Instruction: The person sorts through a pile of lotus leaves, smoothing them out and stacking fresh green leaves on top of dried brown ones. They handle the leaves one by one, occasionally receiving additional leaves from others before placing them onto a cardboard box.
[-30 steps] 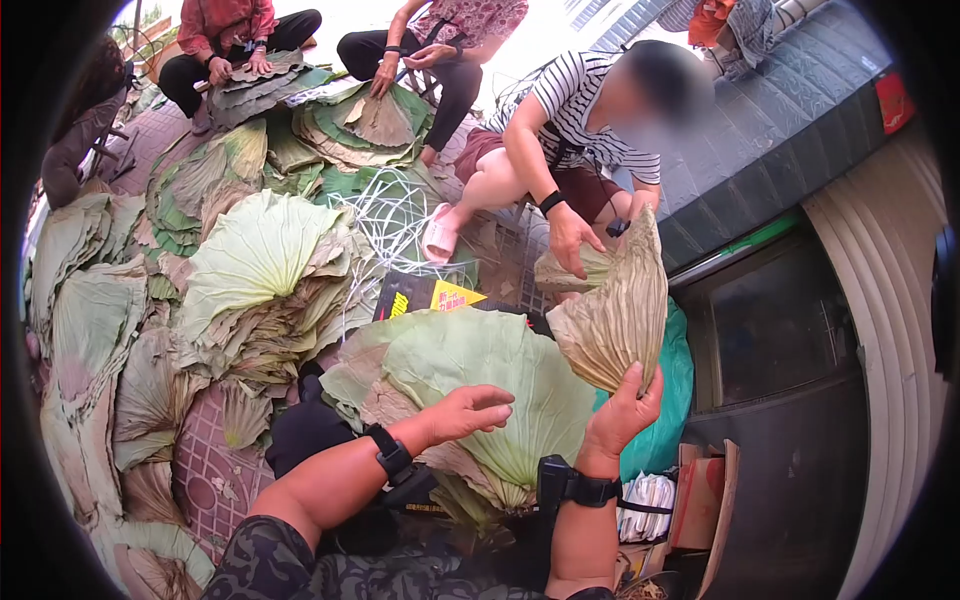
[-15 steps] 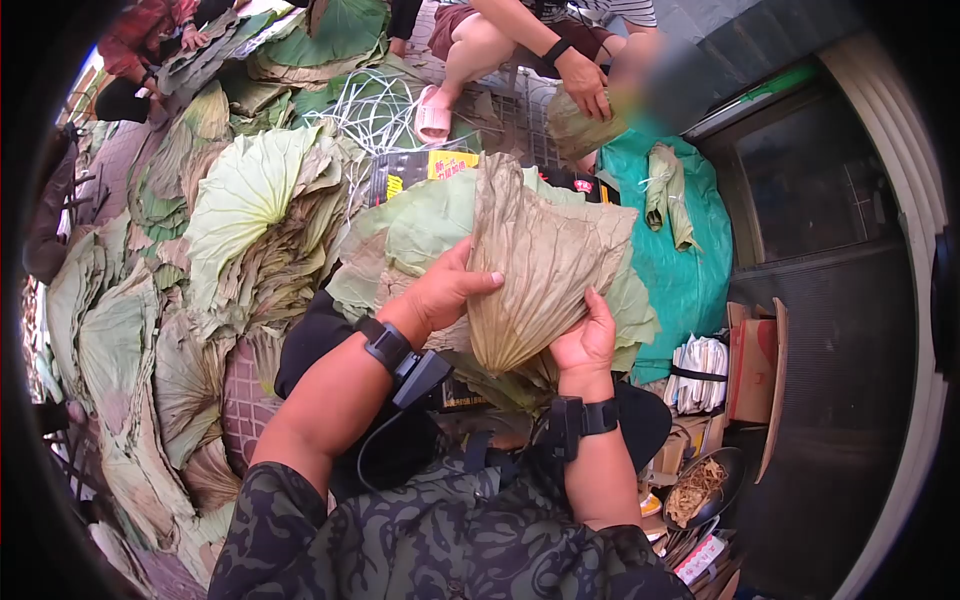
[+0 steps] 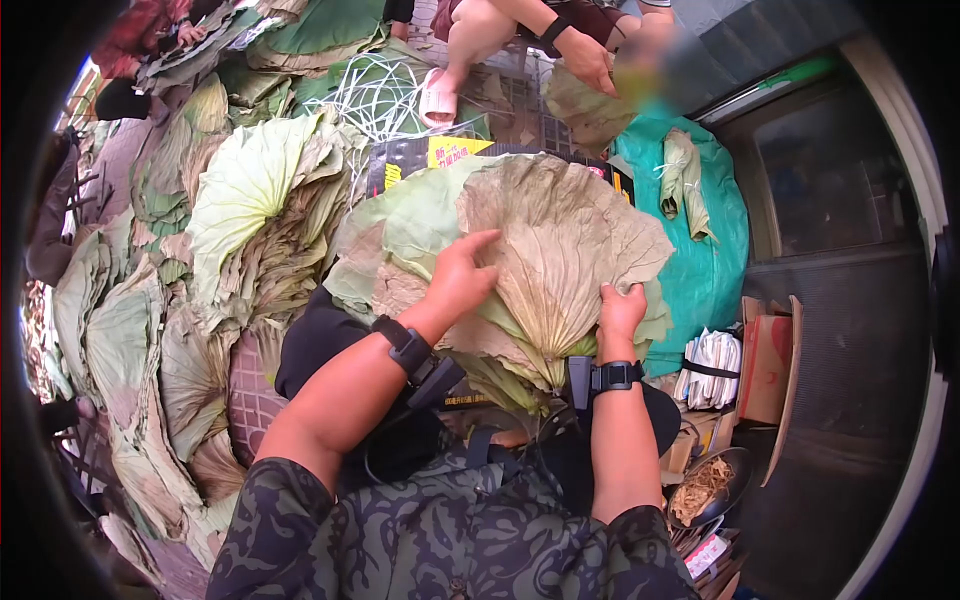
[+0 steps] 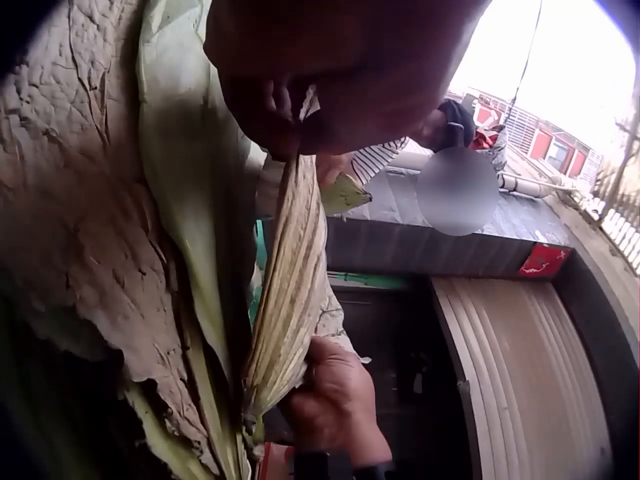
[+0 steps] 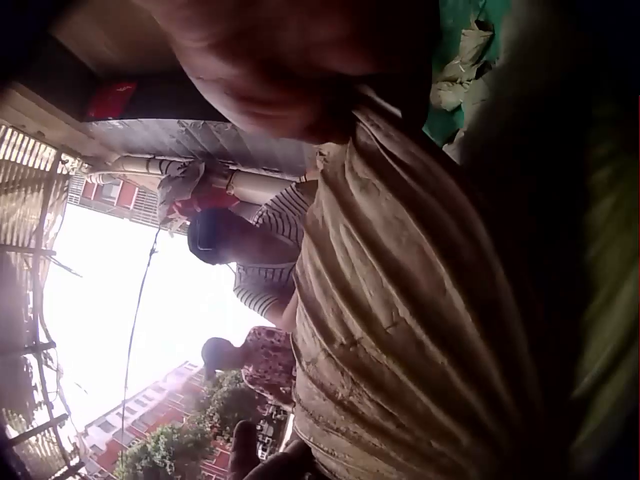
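Note:
A broad, dry brownish leaf point(image 3: 560, 245) lies fanned out over a stack of paler green leaves point(image 3: 415, 220). At its left side is my left hand point(image 3: 455, 285), index finger and thumb apart over the surface; the left wrist view shows this hand point(image 4: 340, 70) pinching the edge of a pleated leaf point(image 4: 290, 290). My right hand point(image 3: 622, 315) grips the right edge, thumb uppermost. In the right wrist view the right hand point(image 5: 300, 60) pinches the ribbed leaf point(image 5: 390, 310). The hidden fingers' exact placement cannot be told.
Leaf piles point(image 3: 250, 190) cover the ground at left. White strapping point(image 3: 375, 100) and a person's pink slipper point(image 3: 438, 98) are beyond the stack. A green sack point(image 3: 710, 270) bears rolled leaves; a cardboard box point(image 3: 765, 365) and dark bowl point(image 3: 735, 490) stand at right.
The brown leaf has come from near the person opposite onto the stack and spread wider. My left hand has taken hold of it, and my right hand has moved down and back towards me.

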Demonstrator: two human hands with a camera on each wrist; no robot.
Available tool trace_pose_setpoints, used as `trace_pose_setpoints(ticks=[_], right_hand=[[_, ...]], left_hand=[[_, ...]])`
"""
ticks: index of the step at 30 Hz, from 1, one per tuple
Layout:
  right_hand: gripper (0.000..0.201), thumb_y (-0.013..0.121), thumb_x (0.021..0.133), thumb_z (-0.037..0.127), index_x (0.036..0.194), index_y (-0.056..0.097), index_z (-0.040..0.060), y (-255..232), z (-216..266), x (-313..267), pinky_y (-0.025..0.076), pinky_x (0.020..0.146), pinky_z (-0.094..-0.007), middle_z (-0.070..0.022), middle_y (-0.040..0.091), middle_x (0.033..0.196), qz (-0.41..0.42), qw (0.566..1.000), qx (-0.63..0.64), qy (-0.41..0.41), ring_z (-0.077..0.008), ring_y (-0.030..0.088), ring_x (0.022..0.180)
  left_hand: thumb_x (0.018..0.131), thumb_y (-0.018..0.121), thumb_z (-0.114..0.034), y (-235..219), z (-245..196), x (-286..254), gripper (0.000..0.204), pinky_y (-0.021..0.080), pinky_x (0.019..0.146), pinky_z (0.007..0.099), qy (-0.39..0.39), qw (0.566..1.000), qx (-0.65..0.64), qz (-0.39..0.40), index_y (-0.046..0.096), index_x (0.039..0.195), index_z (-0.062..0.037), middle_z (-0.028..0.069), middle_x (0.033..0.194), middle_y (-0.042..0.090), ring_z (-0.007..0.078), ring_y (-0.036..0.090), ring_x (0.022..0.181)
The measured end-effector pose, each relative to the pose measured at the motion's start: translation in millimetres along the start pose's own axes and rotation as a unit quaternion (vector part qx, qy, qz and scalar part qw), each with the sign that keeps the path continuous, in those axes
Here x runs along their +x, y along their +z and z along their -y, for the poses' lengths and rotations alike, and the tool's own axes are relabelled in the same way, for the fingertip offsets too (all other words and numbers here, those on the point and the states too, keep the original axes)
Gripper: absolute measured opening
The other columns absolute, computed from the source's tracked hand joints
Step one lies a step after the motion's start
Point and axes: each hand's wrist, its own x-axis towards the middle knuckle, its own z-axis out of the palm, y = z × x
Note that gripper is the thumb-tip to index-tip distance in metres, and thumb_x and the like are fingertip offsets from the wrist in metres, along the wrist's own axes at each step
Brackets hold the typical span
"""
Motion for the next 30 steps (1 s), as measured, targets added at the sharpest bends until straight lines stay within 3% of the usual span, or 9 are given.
trace_pose_setpoints(ticks=[1, 3, 7, 11, 13, 17, 22, 28, 30], right_hand=[[0.033, 0.063, 0.070, -0.004, 0.099, 0.048, -0.0067, 3, -11, 4, 0.042, 0.082, -0.0317, -0.0127, 0.058, 0.098, 0.000, 1.000, 0.002, 0.002, -0.0220, 0.055, 0.090], [0.038, 0.064, 0.068, -0.003, 0.102, 0.048, -0.0074, 5, -24, 4, 0.043, 0.080, -0.0321, -0.0135, 0.059, 0.096, -0.058, 0.970, 0.215, 0.099, -0.0223, 0.056, 0.086], [0.053, 0.064, 0.069, -0.001, 0.117, 0.043, -0.0071, -15, -42, 19, 0.043, 0.082, -0.0344, -0.0182, 0.054, 0.110, -0.080, 0.981, 0.163, 0.066, -0.0261, 0.055, 0.092], [0.056, 0.064, 0.073, 0.007, 0.123, 0.039, -0.0049, -36, 14, -9, 0.039, 0.090, -0.0383, -0.0224, 0.043, 0.124, -0.154, 0.987, 0.027, -0.048, -0.0331, 0.048, 0.106], [0.058, 0.061, 0.078, 0.024, 0.127, 0.039, 0.0018, -34, 44, -31, 0.029, 0.098, -0.0465, -0.0229, 0.032, 0.133, -0.093, 0.934, -0.119, -0.324, -0.0390, 0.034, 0.120], [0.062, 0.051, 0.080, 0.049, 0.132, 0.039, 0.0166, 11, 20, -63, 0.015, 0.102, -0.0553, -0.0170, 0.027, 0.141, 0.320, 0.869, -0.282, -0.251, -0.0403, 0.021, 0.130], [0.063, 0.048, 0.080, 0.052, 0.133, 0.038, 0.0193, 8, 29, -63, 0.017, 0.103, -0.0532, -0.0173, 0.028, 0.141, 0.324, 0.868, -0.291, -0.238, -0.0392, 0.021, 0.130], [0.064, 0.055, 0.077, 0.047, 0.130, 0.041, 0.0133, 6, 35, -51, 0.020, 0.102, -0.0526, -0.0193, 0.032, 0.138, 0.332, 0.862, -0.275, -0.266, -0.0403, 0.026, 0.127], [0.067, 0.062, 0.073, 0.042, 0.127, 0.042, 0.0072, -2, 61, -43, 0.024, 0.101, -0.0477, -0.0210, 0.036, 0.134, 0.208, 0.898, -0.203, -0.331, -0.0389, 0.033, 0.122]], left_hand=[[0.064, 0.058, -0.004, 7, 7, -2, 0.045, 0.044, 0.087, 0.0314, -0.093, 0.993, -0.068, -0.012, 0.058, 0.110, -0.0010, 0.0203, 0.104, 0.060, 0.0303, 0.058, 0.098], [0.065, 0.058, -0.005, 7, 6, -3, 0.046, 0.044, 0.086, 0.0323, -0.080, 0.996, -0.032, -0.016, 0.058, 0.110, -0.0010, 0.0207, 0.104, 0.060, 0.0309, 0.058, 0.097], [0.065, 0.058, -0.007, 10, 8, -4, 0.046, 0.044, 0.086, 0.0343, -0.073, 0.997, 0.030, -0.008, 0.057, 0.110, -0.0004, 0.0210, 0.102, 0.060, 0.0318, 0.058, 0.096], [0.065, 0.058, -0.007, 9, 6, -4, 0.045, 0.045, 0.086, 0.0343, -0.070, 0.997, 0.039, -0.002, 0.057, 0.110, -0.0004, 0.0204, 0.101, 0.061, 0.0314, 0.059, 0.095], [0.066, 0.059, -0.009, 10, 7, -4, 0.046, 0.045, 0.085, 0.0346, -0.071, 0.997, 0.042, 0.003, 0.056, 0.111, -0.0007, 0.0201, 0.101, 0.061, 0.0314, 0.059, 0.094], [0.066, 0.060, -0.009, 0, -8, -7, 0.044, 0.046, 0.084, 0.0343, -0.105, 0.994, 0.006, -0.001, 0.057, 0.109, -0.0011, 0.0199, 0.100, 0.061, 0.0313, 0.060, 0.092], [0.068, 0.061, -0.010, -20, -17, -7, 0.049, 0.049, 0.072, 0.0327, -0.053, 0.981, 0.188, -0.017, 0.052, 0.115, -0.0009, 0.0181, 0.082, 0.063, 0.0282, 0.063, 0.077], [0.071, 0.061, -0.012, -40, -46, -5, 0.053, 0.044, 0.052, 0.0378, 0.051, 0.981, 0.058, -0.177, 0.045, 0.120, -0.0003, 0.0096, 0.052, 0.053, 0.0268, 0.054, 0.048], [0.071, 0.061, -0.011, -38, -42, -3, 0.051, 0.044, 0.053, 0.0375, 0.039, 0.985, 0.040, -0.162, 0.046, 0.119, 0.0002, 0.0105, 0.054, 0.054, 0.0272, 0.055, 0.049]])
